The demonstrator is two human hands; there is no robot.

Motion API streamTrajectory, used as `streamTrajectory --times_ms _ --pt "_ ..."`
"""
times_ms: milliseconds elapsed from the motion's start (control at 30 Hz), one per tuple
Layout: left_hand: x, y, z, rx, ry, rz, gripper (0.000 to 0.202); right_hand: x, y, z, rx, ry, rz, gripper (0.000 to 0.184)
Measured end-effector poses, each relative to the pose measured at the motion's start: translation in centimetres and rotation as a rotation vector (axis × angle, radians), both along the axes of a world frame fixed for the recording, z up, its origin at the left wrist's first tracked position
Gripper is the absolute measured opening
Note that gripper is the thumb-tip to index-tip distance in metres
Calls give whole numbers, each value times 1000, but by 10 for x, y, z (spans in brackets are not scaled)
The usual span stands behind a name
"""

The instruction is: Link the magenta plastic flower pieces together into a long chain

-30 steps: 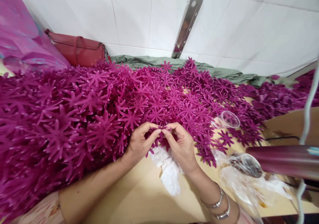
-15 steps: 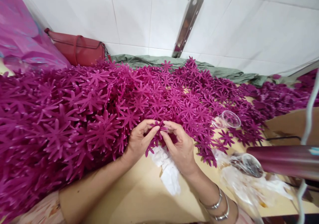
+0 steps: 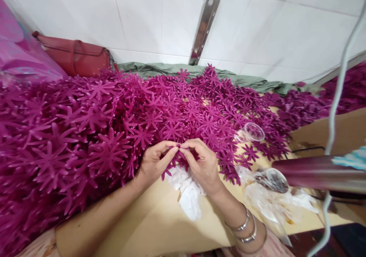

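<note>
My left hand and my right hand meet at the fingertips in the middle of the view. Both pinch one small magenta petal piece, mostly covered by the fingers. It resembles the star-shaped magenta artificial petals heaped around and behind my hands. Just below the fingers, a crumpled white tissue lies on the pale tabletop. Two silver bracelets circle my right wrist.
A clear plastic cup lies on its side to the right, near a crumpled clear plastic bag and a dark maroon cylinder. A pale cord hangs at right. At the back left sits a red handbag against the tiled wall.
My fingertips have drawn closer together on the petal piece, and less of it shows now. The whole scene has shifted slightly left as the camera turned.
</note>
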State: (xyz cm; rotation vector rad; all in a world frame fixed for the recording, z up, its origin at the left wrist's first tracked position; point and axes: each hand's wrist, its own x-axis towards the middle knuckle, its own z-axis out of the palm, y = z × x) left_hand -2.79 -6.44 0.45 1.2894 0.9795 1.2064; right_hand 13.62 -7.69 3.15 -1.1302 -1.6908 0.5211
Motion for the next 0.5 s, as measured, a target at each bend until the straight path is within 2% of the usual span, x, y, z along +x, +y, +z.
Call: streamTrajectory --times_ms 67,200,333,400,500 --pt "-1 0 1 38 5 8 22 0 0 -1 48 -42 8 10" --pt "-2 1 1 138 8 -55 19 2 0 -6 129 -120 -7 10" --pt "-1 1 -3 120 26 -94 26 5 -3 -2 145 -169 -16 9" --pt "-1 0 -3 117 47 -71 22 6 -6 2 170 -172 -51 20" --pt "1 -1 1 9 6 -60 21 7 -6 7 210 -128 -260 49"
